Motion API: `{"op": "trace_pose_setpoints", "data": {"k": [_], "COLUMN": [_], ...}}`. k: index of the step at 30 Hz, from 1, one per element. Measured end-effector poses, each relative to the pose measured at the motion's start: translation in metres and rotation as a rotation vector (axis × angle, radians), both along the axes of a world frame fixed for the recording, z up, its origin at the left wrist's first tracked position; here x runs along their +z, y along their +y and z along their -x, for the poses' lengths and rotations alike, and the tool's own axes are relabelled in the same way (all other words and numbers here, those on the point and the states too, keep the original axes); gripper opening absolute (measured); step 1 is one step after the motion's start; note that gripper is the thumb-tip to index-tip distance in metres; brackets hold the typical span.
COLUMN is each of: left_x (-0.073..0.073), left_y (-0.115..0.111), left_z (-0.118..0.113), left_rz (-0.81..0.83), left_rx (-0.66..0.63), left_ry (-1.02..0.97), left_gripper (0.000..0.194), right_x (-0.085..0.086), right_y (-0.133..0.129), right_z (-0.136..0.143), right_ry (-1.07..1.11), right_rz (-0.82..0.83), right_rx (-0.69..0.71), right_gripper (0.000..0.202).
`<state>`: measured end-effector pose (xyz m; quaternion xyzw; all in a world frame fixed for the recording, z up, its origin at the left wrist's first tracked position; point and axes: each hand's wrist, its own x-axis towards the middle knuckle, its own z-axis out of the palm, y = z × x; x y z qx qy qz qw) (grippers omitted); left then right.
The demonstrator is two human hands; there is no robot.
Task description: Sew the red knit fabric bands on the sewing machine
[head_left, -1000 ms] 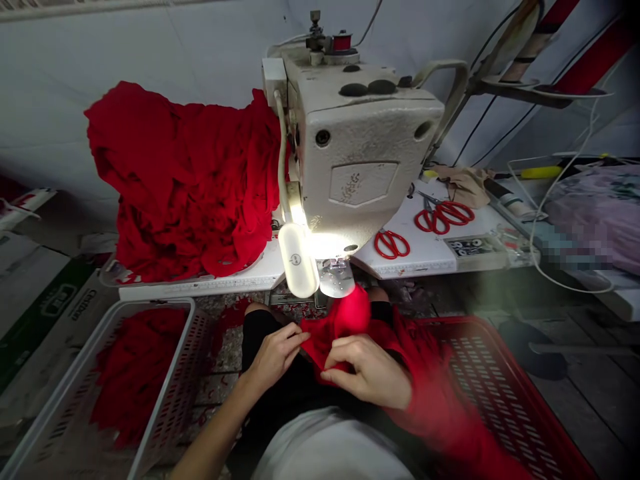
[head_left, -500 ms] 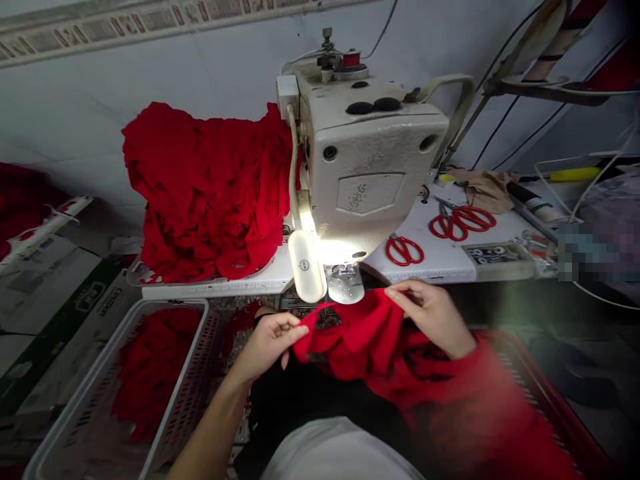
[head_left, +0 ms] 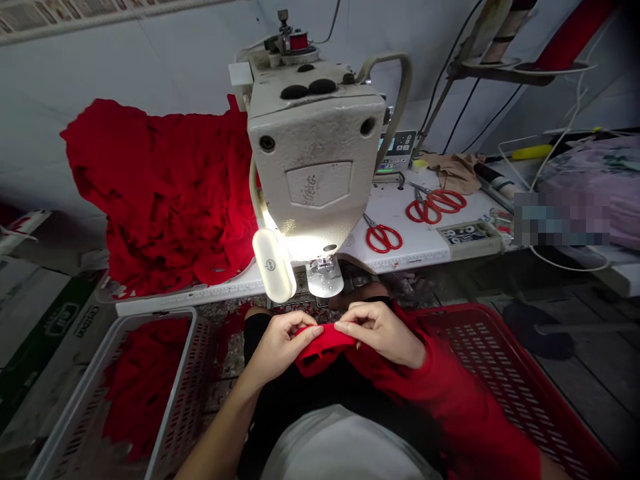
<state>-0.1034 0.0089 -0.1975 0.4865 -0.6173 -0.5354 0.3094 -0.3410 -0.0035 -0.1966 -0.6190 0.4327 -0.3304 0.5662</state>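
Pinched between thumb and fingertips of left hand (head_left: 280, 343) and right hand (head_left: 380, 330): a folded edge of red fabric piece (head_left: 323, 347), over the lap, just below the presser foot (head_left: 325, 277) of the sewing machine (head_left: 315, 153). Trailing from the right wrist into the red basket (head_left: 500, 373), more of the same cloth. Left of the knees, a grey basket (head_left: 185, 373) with red pieces. On the table (head_left: 425, 243), a red fabric pile (head_left: 165, 200) left of the machine, red scissors (head_left: 383, 237) right.
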Motion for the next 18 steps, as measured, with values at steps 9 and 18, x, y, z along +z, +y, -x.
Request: {"op": "trace_pose_setpoints", "data": {"k": [9,18], "left_x": [0.009,0.026], "left_y": [-0.006,-0.024], "left_z": [-0.005,0.002], "left_rz": [0.402,0.429], "left_rx": [0.111,0.198], "left_ry": [-0.050,-0.109], "left_gripper": [0.022,0.023], "right_x": [0.019,0.030], "right_y": [0.002,-0.015], "right_z": [-0.010,-0.011], "right_ry": [0.038,0.058], "right_rz": [0.194,0.289], "right_rx": [-0.188,-0.351], "right_gripper": [0.025,0.023]}}
